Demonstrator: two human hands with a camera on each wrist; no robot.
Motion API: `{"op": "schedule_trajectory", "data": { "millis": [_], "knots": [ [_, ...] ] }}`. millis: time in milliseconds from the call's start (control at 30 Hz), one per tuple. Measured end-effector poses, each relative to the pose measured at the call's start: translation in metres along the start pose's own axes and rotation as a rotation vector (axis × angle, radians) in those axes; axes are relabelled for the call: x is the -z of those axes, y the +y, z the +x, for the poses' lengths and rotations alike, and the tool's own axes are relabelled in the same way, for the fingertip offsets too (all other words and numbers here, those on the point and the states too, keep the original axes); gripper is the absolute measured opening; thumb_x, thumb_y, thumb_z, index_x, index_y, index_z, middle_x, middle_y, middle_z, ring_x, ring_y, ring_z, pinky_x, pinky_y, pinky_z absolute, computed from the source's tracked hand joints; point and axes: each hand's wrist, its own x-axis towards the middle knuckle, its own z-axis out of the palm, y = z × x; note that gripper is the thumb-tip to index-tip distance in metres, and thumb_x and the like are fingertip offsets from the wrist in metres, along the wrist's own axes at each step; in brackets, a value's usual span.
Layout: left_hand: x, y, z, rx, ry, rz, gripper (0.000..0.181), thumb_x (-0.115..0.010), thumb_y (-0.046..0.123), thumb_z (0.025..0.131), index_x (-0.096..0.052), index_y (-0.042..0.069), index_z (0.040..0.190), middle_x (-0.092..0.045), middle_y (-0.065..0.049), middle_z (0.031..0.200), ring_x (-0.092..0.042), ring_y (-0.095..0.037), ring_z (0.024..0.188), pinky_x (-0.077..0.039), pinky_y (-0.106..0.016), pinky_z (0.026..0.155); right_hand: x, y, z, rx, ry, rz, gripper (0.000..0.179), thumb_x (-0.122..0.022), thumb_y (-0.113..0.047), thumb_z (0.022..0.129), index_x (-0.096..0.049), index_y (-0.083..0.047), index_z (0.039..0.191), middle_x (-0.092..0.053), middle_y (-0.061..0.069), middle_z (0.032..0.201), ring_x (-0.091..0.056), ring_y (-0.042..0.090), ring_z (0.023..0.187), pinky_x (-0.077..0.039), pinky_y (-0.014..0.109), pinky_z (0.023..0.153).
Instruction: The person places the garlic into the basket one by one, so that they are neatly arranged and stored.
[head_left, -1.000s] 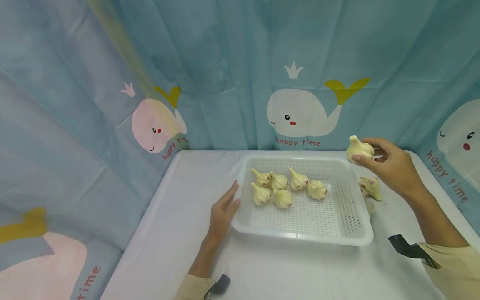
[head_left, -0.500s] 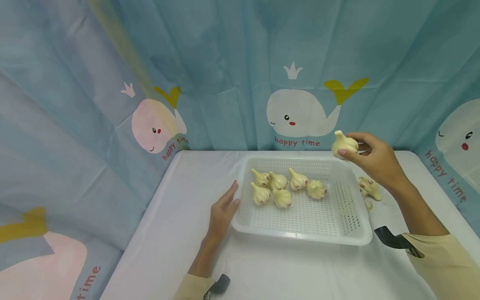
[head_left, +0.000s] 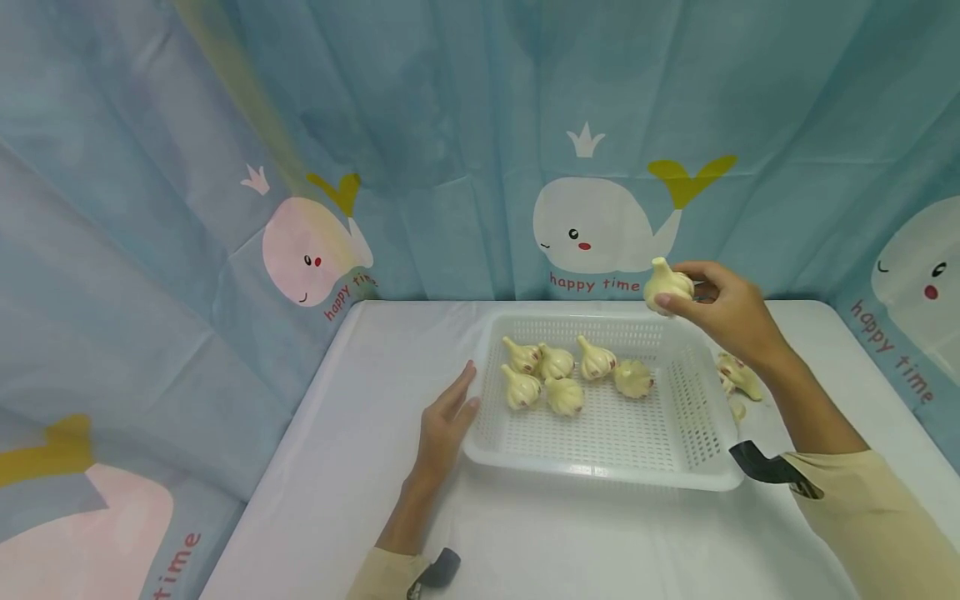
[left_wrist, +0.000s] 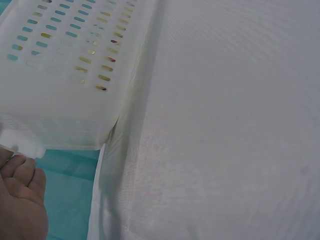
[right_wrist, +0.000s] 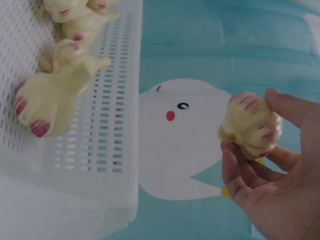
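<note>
My right hand (head_left: 729, 315) pinches a garlic bulb (head_left: 668, 288) between thumb and fingers, above the back right corner of a white plastic basket (head_left: 592, 472). The right wrist view shows that bulb's purple-streaked base and root end (right_wrist: 227, 134). Several pale garlic bulbs (head_left: 565, 397) lie inside the basket, grouped toward its left and middle. At the basket's left side rests my left hand (head_left: 442, 425), fingers extended along the rim. In the left wrist view, its fingertips (left_wrist: 24, 167) are right at the basket's edge.
More garlic bulbs (head_left: 742, 377) lie on the table outside the basket's right side, partly hidden by its wall. A white cloth (head_left: 360, 408) covers the table. Blue curtains with whale prints (head_left: 450, 233) stand close behind and at both sides.
My right hand has moved left and slightly up with the garlic bulb, from beyond the basket's right edge to over its back right corner. My left hand stays in place.
</note>
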Motion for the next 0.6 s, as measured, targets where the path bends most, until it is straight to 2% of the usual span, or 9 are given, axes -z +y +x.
{"op": "schedule_trajectory", "data": {
  "millis": [100, 233, 467, 600],
  "knots": [
    [0.000, 0.001, 0.000, -0.005, 0.005, 0.004, 0.048, -0.060, 0.021, 0.109, -0.053, 0.017, 0.156, -0.046, 0.009, 0.164, -0.039, -0.010, 0.154, -0.031, -0.022, 0.126, -0.004, -0.002, 0.003, 0.002, -0.024, 0.005, 0.064, -0.074, -0.047, 0.099, -0.054, -0.012, 0.150, -0.060, 0.011, 0.141, -0.062, 0.031, 0.125, -0.048, 0.008, 0.078],
    [0.000, 0.000, 0.000, -0.007, 0.010, 0.007, 0.048, -0.060, 0.020, 0.109, -0.053, 0.016, 0.156, -0.047, 0.008, 0.163, -0.040, -0.010, 0.154, -0.031, -0.021, 0.126, -0.010, -0.002, 0.007, 0.000, -0.070, -0.003, 0.066, -0.074, -0.048, 0.099, -0.053, -0.013, 0.151, -0.060, 0.010, 0.142, -0.064, 0.029, 0.121, -0.051, 0.013, 0.081],
    [0.000, 0.001, 0.000, -0.010, 0.002, -0.010, 0.048, -0.060, 0.022, 0.109, -0.052, 0.015, 0.156, -0.046, 0.008, 0.164, -0.039, -0.010, 0.155, -0.031, -0.021, 0.126, -0.020, -0.002, 0.016, -0.002, -0.151, 0.003, 0.066, -0.076, -0.044, 0.098, -0.054, -0.013, 0.151, -0.060, 0.013, 0.141, -0.062, 0.033, 0.125, -0.054, 0.041, 0.091],
    [0.000, -0.001, 0.000, -0.013, 0.002, -0.014, 0.048, -0.060, 0.021, 0.109, -0.053, 0.016, 0.156, -0.046, 0.008, 0.164, -0.039, -0.010, 0.155, -0.031, -0.022, 0.126, -0.025, -0.001, 0.021, 0.004, -0.204, 0.028, 0.062, -0.078, -0.041, 0.098, -0.057, -0.011, 0.148, -0.061, 0.013, 0.141, -0.062, 0.033, 0.126, -0.054, 0.048, 0.096]
  ]
}}
